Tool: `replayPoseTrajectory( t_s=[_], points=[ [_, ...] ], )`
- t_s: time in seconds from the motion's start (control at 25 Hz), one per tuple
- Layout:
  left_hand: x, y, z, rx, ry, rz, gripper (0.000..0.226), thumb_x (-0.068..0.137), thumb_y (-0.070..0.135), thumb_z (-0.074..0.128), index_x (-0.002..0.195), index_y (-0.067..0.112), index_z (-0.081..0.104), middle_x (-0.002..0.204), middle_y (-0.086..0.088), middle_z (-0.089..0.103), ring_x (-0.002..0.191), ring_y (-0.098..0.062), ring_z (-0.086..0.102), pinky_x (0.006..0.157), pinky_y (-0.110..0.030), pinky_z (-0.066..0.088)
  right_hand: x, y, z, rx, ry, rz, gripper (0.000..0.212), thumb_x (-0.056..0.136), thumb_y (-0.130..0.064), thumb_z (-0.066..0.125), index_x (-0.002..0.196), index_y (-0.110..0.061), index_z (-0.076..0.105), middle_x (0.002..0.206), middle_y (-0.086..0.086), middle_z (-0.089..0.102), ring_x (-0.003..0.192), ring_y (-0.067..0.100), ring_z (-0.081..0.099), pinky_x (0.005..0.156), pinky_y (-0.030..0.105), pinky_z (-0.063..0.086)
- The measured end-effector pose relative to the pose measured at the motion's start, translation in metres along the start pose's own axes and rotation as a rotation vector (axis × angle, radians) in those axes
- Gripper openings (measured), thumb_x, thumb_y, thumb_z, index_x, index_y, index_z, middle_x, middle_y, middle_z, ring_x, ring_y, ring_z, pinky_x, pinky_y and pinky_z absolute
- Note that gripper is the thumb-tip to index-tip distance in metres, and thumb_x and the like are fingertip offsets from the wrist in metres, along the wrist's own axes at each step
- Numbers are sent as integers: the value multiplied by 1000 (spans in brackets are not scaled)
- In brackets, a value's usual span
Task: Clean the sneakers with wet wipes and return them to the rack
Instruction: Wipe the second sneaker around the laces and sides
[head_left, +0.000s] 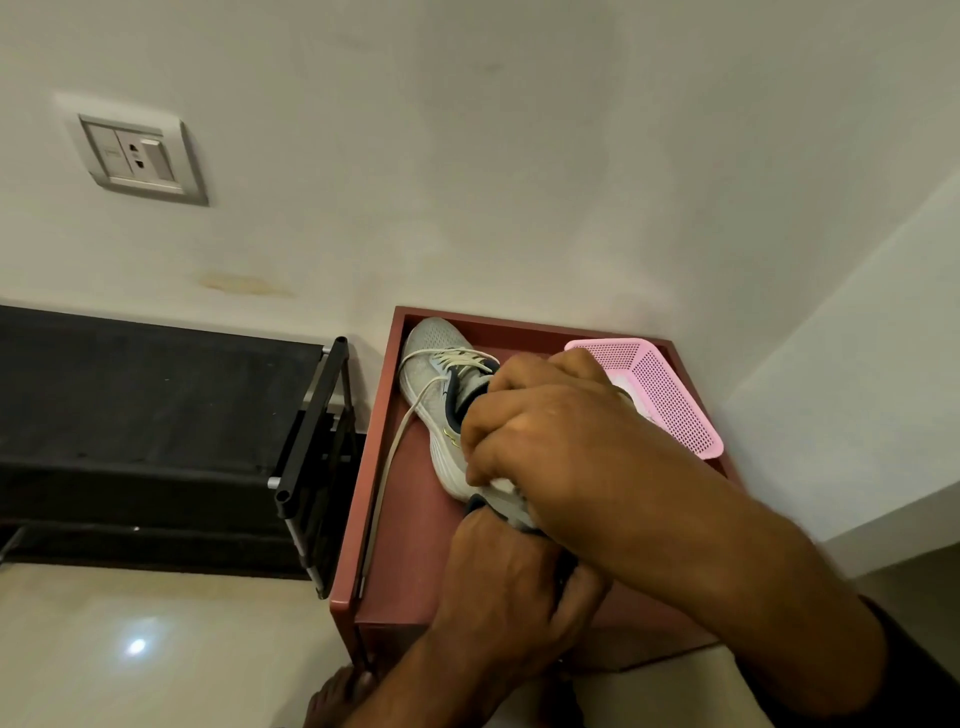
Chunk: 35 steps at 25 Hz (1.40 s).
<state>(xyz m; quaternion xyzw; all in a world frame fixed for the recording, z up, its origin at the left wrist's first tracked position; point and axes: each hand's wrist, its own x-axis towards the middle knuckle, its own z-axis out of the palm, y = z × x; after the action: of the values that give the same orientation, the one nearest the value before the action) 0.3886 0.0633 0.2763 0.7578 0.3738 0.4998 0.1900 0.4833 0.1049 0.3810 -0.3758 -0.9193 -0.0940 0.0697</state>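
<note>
A grey mesh sneaker (434, 369) with pale laces and a navy collar lies on the reddish-brown table (410, 525), toe toward the wall. My left hand (498, 577) grips its heel from below. My right hand (540, 441) lies over the shoe's rear, fingers curled round a white wet wipe (503, 486) pressed against the side of the sole. The heel is mostly hidden by both hands. One loose lace (395, 452) trails toward the table's front edge.
A pink perforated basket (670, 400) sits at the table's back right, partly behind my right hand. The black shoe rack (311, 457) stands left of the table against the wall. A wall socket (137, 156) is upper left. My bare foot (332, 696) is on the pale floor.
</note>
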Motion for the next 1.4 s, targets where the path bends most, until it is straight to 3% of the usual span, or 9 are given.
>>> replayPoseTrajectory(
  t_s=[0.16, 0.36, 0.48, 0.56, 0.72, 0.92, 1.08, 1.2, 1.4],
  points=[
    [2, -5, -3, -52, 34, -59, 29, 82, 32, 57, 57, 20, 49, 52, 7, 51, 52, 4, 34, 49, -18, 29, 3, 5, 2, 59, 89, -12, 26, 60, 10, 80, 79, -7, 76, 85, 14, 71, 87, 41, 64, 82, 60, 45],
    [7, -6, -5, -100, 58, -108, 12, 86, 31, 53, 75, 26, 52, 67, 9, 54, 60, 12, 38, 58, -9, 29, -29, -17, 18, 331, 574, 205, 24, 96, -11, 55, 101, -4, 77, 107, 6, 71, 106, 16, 55, 98, 19, 39],
    [10, -5, -7, -178, 74, -151, 13, 90, 30, 51, 94, 29, 62, 80, 12, 67, 72, 7, 57, 66, -14, 44, -55, -35, 36, 386, 771, 438, 27, 96, -5, 52, 113, -5, 73, 118, 3, 69, 111, 17, 61, 97, 25, 48],
    [13, -4, -10, -295, 83, -242, 20, 91, 32, 50, 106, 35, 64, 94, 11, 70, 85, -3, 67, 75, -22, 54, -68, -41, 61, 489, 800, 571, 35, 91, 6, 55, 121, -8, 68, 124, 0, 67, 115, 18, 63, 96, 32, 52],
    [13, -7, -12, -326, 136, -354, 20, 90, 40, 49, 102, 45, 64, 95, 14, 70, 90, -8, 69, 76, -34, 58, -73, -47, 91, 605, 810, 771, 41, 87, 2, 58, 124, -13, 67, 127, -12, 65, 117, 10, 63, 92, 40, 57],
    [14, -7, -9, -315, 154, -376, 20, 90, 40, 50, 99, 37, 68, 83, 9, 71, 76, -14, 70, 66, -42, 58, -53, -52, 66, 538, 869, 612, 42, 85, 10, 59, 121, -9, 68, 126, -1, 66, 116, 14, 62, 97, 23, 49],
    [17, -5, -13, -406, 186, -511, 25, 88, 40, 52, 100, 28, 70, 94, 9, 73, 93, -12, 69, 76, -30, 57, -73, -41, 99, 609, 771, 779, 59, 83, 19, 60, 124, -22, 66, 124, -8, 67, 115, 11, 63, 96, 27, 53],
    [21, -2, -15, -607, 184, -725, 16, 97, 27, 55, 94, 38, 67, 98, 13, 71, 98, -5, 67, 78, -25, 55, -87, -37, 113, 612, 679, 894, 61, 82, 19, 63, 123, -25, 67, 122, -12, 67, 115, 4, 62, 94, 32, 55],
    [21, 10, -25, -754, 73, -748, 22, 97, 16, 48, 101, 34, 59, 90, 28, 70, 90, 11, 65, 68, -8, 51, -73, -44, 94, 558, 803, 714, 54, 85, 17, 58, 128, -15, 64, 130, -5, 64, 121, 12, 60, 96, 37, 53]
  ],
)
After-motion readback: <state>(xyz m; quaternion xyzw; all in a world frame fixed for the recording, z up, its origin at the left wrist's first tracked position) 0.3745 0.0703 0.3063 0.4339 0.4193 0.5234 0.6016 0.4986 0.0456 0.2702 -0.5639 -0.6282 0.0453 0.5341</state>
